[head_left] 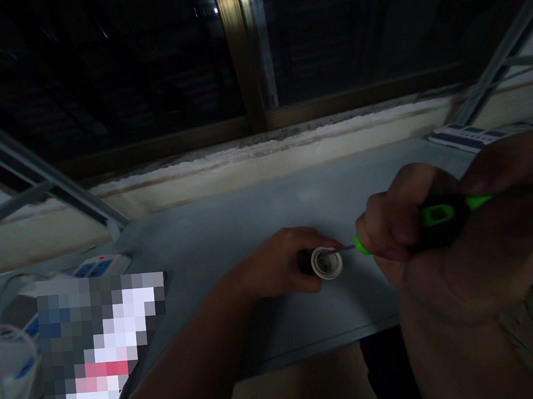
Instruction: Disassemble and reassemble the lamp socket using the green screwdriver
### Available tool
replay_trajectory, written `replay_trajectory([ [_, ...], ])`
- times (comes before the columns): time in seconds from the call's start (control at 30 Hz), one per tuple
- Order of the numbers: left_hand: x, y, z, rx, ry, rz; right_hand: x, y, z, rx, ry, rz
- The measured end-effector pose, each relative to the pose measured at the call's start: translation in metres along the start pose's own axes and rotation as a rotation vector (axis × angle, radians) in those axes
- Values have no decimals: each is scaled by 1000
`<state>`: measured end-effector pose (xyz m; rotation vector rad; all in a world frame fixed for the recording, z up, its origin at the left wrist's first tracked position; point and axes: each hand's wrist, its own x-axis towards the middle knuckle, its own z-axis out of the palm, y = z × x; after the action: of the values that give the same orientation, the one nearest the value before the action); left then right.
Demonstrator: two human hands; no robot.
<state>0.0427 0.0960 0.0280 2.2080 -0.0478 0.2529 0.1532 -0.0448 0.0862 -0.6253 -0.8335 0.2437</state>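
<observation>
My left hand (276,263) is closed around a small round socket-like part (325,262) with a white rim and a dark body, holding it on the grey tabletop (232,227). My right hand (416,224) grips a screwdriver (438,215) with a green and black handle. Its thin metal shaft points left, and the tip is inside the open white end of the part. The scene is dim.
A power strip with blue switches (99,266) and loose cables (5,343) lie at the left. A pixelated patch (103,347) covers something at the lower left. A dark window with a wooden frame (241,54) runs behind the table. Printed sheets (464,135) lie at the far right.
</observation>
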Motion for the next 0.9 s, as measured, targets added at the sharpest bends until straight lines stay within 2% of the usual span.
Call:
replay_trajectory([
  [0.2,1,1,0,-16,7,-9,0,1,3,-25,-64,-4],
  [0.43,2,3,-1,-39,-2,-6,-2,-2,2,-49,-70,15],
  [0.63,2,3,0,-24,9,-10,0,-2,3,-50,10,1],
  [0.8,2,4,-1,-33,12,-13,1,-4,6,-49,15,9],
  [0.9,3,4,-1,-20,10,-22,5,-6,4,-64,-58,16],
])
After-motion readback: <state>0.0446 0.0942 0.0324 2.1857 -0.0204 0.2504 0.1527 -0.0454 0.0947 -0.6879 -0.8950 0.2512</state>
